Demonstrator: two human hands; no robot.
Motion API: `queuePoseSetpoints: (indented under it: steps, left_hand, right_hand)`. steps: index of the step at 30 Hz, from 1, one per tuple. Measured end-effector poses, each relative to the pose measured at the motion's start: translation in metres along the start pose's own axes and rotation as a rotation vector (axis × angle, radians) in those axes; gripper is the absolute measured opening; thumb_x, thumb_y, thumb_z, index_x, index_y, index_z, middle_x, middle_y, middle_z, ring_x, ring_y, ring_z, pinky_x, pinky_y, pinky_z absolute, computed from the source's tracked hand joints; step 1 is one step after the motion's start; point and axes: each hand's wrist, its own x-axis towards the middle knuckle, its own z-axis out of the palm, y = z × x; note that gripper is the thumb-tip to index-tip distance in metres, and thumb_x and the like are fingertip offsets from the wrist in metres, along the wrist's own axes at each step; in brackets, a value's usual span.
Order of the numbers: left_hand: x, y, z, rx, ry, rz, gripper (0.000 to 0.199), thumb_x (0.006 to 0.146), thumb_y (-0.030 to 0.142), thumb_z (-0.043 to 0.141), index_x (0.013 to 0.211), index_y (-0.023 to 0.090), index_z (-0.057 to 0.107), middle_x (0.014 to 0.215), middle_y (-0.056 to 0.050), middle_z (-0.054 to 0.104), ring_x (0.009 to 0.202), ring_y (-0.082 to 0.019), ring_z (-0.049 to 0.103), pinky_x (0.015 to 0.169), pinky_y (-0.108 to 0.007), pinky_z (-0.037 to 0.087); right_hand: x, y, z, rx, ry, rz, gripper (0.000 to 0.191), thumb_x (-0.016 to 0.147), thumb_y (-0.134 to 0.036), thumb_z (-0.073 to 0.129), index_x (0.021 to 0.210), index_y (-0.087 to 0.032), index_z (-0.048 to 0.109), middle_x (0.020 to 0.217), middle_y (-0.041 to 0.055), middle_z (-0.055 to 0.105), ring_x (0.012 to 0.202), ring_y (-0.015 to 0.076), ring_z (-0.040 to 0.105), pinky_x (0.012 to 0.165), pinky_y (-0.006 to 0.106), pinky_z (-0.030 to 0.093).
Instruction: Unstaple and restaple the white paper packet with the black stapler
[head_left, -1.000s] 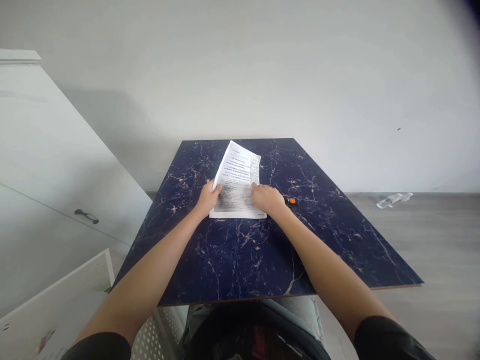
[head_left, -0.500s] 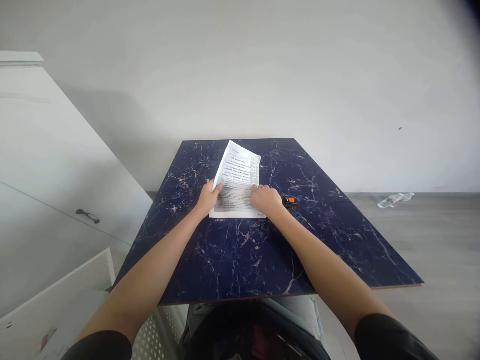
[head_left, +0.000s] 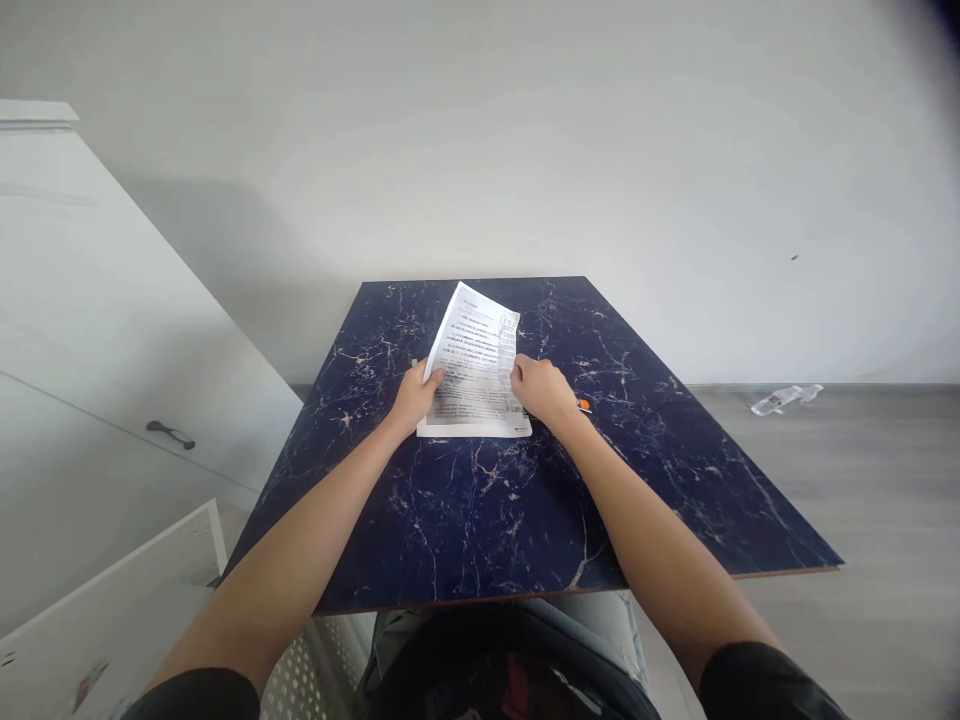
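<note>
A printed sheet of paper is tilted above the dark blue marble-patterned table. My left hand grips its left edge, thumb on the printed side. At the right edge of the sheet, my right hand has its fingers curled together against the margin; whether they pinch the paper is too small to make out. Just beyond my right wrist, an object with an orange part lies on the table, mostly hidden behind the wrist.
To the left stands a white cabinet with a dark handle. A white-edged panel is at the lower left. Clear crumpled plastic lies on the floor at the right, by the pale wall.
My right hand has slid slightly up and right, off the printed face to the sheet's right edge. It now hides more of the orange-marked object. My left hand keeps its grip.
</note>
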Motion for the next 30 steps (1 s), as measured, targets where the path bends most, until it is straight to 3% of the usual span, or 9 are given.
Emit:
queuePoseSetpoints:
  steps: [7,13,30]
  left_hand:
    - [0.0,0.001,0.0,-0.024,-0.006,-0.016,0.035,0.095,0.037,0.056,0.122,0.018,0.069,0.124,-0.01,0.072,0.115,-0.028,0.066,0.104,-0.044,0.049]
    - [-0.001,0.0,0.0,-0.021,0.003,-0.017,0.035,0.096,0.037,0.057,0.122,0.018,0.069,0.123,-0.011,0.072,0.114,-0.028,0.066,0.102,-0.044,0.049]
    - [-0.001,0.0,0.0,-0.026,0.006,-0.013,0.031,0.095,0.035,0.057,0.119,0.018,0.07,0.122,-0.01,0.073,0.112,-0.028,0.067,0.102,-0.043,0.05]
  right_hand:
    - [-0.005,0.012,-0.009,0.096,0.115,0.085,0.037,0.1,-0.026,0.032,0.103,-0.017,0.068,0.085,0.012,0.068,0.072,0.0224,0.06,0.063,0.029,0.031]
    - [-0.007,0.011,-0.01,0.099,0.133,0.082,0.033,0.097,-0.025,0.036,0.097,-0.018,0.068,0.081,0.0113,0.067,0.067,0.0216,0.058,0.06,0.029,0.029]
    - [-0.003,0.044,-0.016,0.061,0.105,0.204,0.035,0.097,-0.025,0.038,0.1,-0.016,0.072,0.088,0.0173,0.071,0.078,0.0273,0.067,0.069,0.03,0.042]
